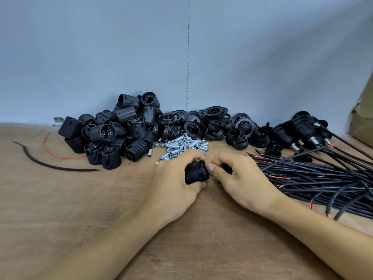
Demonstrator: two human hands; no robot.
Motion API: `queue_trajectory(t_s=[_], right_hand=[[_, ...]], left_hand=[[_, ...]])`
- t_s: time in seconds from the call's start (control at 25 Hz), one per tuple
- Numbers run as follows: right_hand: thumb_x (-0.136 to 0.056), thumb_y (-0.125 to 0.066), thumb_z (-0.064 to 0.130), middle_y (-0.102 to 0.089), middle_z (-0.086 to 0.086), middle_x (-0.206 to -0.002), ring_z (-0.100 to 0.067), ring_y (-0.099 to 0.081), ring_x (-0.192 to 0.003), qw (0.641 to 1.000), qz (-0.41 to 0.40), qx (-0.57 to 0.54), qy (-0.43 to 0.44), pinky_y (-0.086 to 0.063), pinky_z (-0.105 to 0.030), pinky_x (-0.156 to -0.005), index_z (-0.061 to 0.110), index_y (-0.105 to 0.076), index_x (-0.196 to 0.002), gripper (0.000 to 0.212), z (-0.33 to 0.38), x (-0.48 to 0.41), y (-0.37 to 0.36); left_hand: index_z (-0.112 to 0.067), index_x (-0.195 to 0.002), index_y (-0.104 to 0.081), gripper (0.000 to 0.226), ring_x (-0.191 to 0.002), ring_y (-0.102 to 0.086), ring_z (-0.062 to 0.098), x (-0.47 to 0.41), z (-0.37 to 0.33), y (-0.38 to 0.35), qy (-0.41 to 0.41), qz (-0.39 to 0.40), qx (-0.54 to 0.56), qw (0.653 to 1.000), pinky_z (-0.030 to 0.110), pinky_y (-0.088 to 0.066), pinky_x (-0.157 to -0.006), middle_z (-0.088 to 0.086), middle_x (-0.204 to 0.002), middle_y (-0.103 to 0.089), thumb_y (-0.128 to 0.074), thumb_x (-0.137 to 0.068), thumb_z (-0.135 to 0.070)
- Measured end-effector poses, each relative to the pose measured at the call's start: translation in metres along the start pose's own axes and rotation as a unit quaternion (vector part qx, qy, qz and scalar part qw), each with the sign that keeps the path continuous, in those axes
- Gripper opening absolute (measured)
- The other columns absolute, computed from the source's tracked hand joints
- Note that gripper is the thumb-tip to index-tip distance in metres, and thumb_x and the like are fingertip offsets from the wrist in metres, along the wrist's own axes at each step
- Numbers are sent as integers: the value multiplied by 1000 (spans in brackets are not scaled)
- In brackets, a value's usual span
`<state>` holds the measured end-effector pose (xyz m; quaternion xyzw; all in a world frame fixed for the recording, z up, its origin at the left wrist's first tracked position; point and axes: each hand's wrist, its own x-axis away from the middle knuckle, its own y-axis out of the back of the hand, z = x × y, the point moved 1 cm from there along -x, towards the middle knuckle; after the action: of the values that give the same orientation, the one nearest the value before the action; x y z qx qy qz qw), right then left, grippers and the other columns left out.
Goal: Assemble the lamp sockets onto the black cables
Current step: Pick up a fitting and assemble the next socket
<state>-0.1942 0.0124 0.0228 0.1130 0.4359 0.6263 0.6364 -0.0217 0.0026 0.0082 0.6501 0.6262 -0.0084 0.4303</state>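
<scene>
At 6 o'clock, nearest the viewer, the wooden table point(84, 223) lies bare between and on either side of the two forearms, the widest open room being at 7 to 8 o'clock. Just beyond, at centre, the left hand point(175, 178) wraps its curled fingers and thumb round one black ribbed lamp socket point(196, 172). Its long axis seems to run roughly 9 to 3, one end turned toward the right hand point(240, 178). That hand's fingers curl round a dark piece point(226, 167), mostly hidden, its thumb tip touching the socket's end. One red wire tip point(211, 160) pokes up between the hands. At 3 o'clock a thick bundle of black cables point(323, 178), too many to count, fans toward the right edge. At 9 o'clock lie one black cable scrap point(50, 163) and one loose red wire point(60, 156). Farther, at 12, sits a heap of small metal threaded tubes point(181, 145). Against the grey wall point(181, 47) run, from 10 to 2, uncounted piles of socket barrels point(121, 134), rings point(214, 118) and cabled sockets point(302, 128), with a cardboard box point(363, 122) closing the right edge.
</scene>
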Motion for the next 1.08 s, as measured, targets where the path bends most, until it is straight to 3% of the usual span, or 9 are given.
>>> queue_trajectory(t_s=[0.32,0.52,0.84,1.08], right_hand=[[-97,-63,26,-59,16,-60,-5,-56,-62,999,-24,-29,-20,-43,-23,-66,27,-61,-70,27,5,1,2],[-98,-62,23,-61,9,-64,-6,-56,-68,1000,-30,-3,-7,-37,-14,-63,22,-62,-74,24,6,2,0],[-97,-63,24,-55,6,-61,-10,-50,-65,999,-29,21,5,-35,-15,-57,34,-46,-62,40,2,2,-3],[-98,-64,21,-54,8,-59,-12,-50,-65,1000,-22,13,7,-35,-16,-57,35,-46,-62,42,2,2,-2]], left_hand=[[-40,-98,-59,48,-76,-63,7,-4,4,1,33,2,13,999,17,-45,-68,-15,-78,-71,-86,-70,-12],[-39,-97,-61,47,-76,-62,8,-3,3,1,39,-5,8,999,16,-45,-67,-13,-76,-70,-87,-69,-12],[-49,-94,-57,52,-81,-63,-1,-1,1,2,15,18,7,1000,5,-38,-70,-21,-82,-71,-86,-71,-12],[-53,-96,-54,58,-87,-65,-1,0,2,2,-2,24,6,1000,4,-40,-74,-23,-88,-71,-86,-70,-12]])
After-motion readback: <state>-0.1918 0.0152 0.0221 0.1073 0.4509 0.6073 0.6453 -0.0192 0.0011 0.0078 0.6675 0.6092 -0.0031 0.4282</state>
